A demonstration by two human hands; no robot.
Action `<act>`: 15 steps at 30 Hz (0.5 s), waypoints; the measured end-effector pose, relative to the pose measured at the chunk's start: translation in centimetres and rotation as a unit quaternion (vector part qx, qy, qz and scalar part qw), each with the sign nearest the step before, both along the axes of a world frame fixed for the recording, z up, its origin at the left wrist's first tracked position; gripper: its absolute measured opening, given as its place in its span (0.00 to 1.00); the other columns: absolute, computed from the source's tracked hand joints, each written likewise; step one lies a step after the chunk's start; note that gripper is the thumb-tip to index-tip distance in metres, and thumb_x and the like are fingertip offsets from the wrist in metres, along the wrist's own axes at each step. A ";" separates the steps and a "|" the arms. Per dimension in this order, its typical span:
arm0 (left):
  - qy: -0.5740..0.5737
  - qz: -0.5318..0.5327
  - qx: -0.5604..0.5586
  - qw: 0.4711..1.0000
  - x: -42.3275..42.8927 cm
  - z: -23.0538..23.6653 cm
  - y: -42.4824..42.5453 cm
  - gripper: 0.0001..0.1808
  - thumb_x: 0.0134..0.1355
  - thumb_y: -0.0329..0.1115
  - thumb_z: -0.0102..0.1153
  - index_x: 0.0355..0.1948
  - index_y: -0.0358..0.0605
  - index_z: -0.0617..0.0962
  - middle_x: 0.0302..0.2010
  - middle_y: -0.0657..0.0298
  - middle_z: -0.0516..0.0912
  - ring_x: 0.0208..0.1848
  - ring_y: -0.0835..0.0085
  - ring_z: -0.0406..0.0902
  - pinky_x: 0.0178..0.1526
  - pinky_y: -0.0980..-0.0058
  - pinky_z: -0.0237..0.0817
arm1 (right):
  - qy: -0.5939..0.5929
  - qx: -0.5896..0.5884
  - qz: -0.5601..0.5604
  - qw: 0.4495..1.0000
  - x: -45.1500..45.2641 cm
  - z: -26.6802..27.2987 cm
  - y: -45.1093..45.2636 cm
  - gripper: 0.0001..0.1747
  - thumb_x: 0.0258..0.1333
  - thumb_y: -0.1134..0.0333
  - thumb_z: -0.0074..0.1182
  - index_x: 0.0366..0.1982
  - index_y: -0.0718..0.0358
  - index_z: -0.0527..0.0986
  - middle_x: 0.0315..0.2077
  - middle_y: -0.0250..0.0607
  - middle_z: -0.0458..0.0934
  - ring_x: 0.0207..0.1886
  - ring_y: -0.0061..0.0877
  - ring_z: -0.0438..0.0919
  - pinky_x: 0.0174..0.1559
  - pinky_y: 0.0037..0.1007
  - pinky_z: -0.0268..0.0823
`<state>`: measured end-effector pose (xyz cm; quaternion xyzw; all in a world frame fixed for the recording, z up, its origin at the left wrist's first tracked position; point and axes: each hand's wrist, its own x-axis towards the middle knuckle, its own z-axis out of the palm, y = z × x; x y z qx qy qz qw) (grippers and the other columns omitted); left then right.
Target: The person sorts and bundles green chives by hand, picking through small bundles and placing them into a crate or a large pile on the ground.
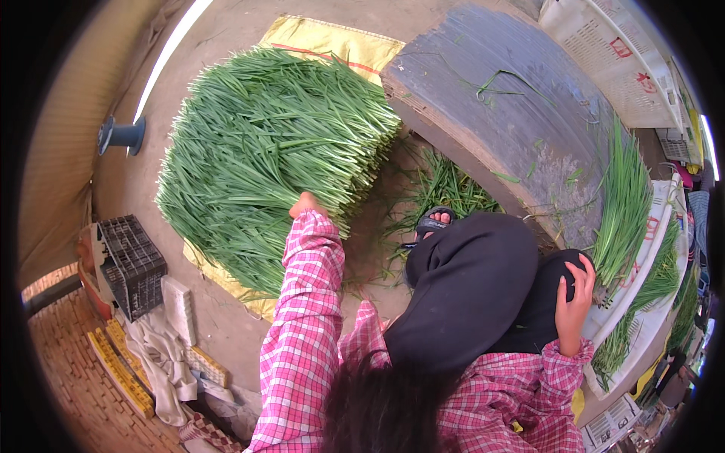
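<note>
A large stacked heap of green garlic chives [266, 130] lies on a yellow woven sack [334, 42] on the floor. Reaching forward in a checked sleeve, my left hand [308, 205] is closed around a bunch at the heap's near right side. Leaves fan out to the left from that fist; its fingers are mostly hidden. My right hand [575, 300] rests on my knee in black trousers, fingers spread, holding nothing. Just beyond it, a loose bundle of chives [620, 209] lies along the right end of a low worn board [498, 107].
Chive scraps [453, 184] litter the floor by my sandalled foot [433, 223]. White plastic crates [617, 62] stand at upper right; another white crate [614, 331] with chives sits at right. A black crate [133, 269] and a blue spool [122, 136] are at left.
</note>
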<state>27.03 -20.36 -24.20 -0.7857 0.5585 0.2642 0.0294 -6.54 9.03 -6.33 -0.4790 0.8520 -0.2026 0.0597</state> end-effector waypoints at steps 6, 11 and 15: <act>-0.131 -0.200 0.122 0.963 -0.4 0.6 -2.2 0.19 0.39 0.33 0.53 0.32 0.31 0.69 0.34 0.52 0.72 0.35 0.64 0.69 0.37 0.68 0.61 | 0.014 0.049 0.001 0.999 0.3 0.0 -0.6 0.12 0.42 0.76 0.45 0.34 0.66 0.69 0.44 0.41 0.63 0.39 0.31 0.67 0.42 0.29 0.58; -0.082 -0.142 0.154 0.974 -1.7 0.2 -3.0 0.26 0.39 0.39 0.54 0.37 0.30 0.66 0.38 0.50 0.68 0.39 0.62 0.66 0.41 0.68 0.59 | 0.066 0.061 0.017 0.996 0.3 -0.3 -0.3 0.11 0.40 0.76 0.47 0.32 0.64 0.69 0.41 0.37 0.65 0.37 0.29 0.67 0.40 0.29 0.56; -0.029 -0.058 0.157 0.986 -1.7 0.4 -3.1 0.31 0.38 0.43 0.54 0.40 0.30 0.64 0.42 0.49 0.65 0.42 0.60 0.63 0.43 0.67 0.57 | 0.060 0.084 0.025 0.994 0.4 -0.1 -0.5 0.11 0.40 0.76 0.47 0.31 0.63 0.69 0.39 0.38 0.67 0.39 0.31 0.67 0.40 0.27 0.55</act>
